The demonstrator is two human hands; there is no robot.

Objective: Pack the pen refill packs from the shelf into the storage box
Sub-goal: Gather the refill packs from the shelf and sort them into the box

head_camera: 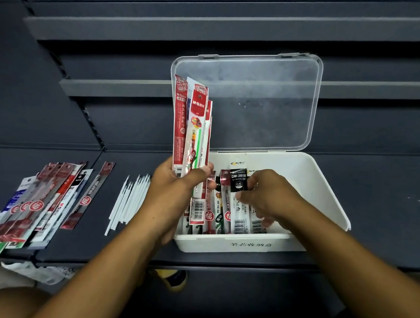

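A white storage box (323,189) sits on the dark shelf with its clear lid (253,99) standing open. Several refill packs (219,209) lie side by side inside it. My left hand (177,184) grips a bundle of red-and-white refill packs (192,127) upright over the box's left edge. My right hand (268,195) reaches into the box and pinches a black-labelled refill pack (239,185) lying among the others. A fan of more refill packs (39,201) lies on the shelf at the left.
A loose row of thin white refill tubes (129,200) lies between the fanned packs and the box. Dark shelf steps (138,29) rise behind the box. Below the shelf edge, a white plastic bag (9,276) is at lower left.
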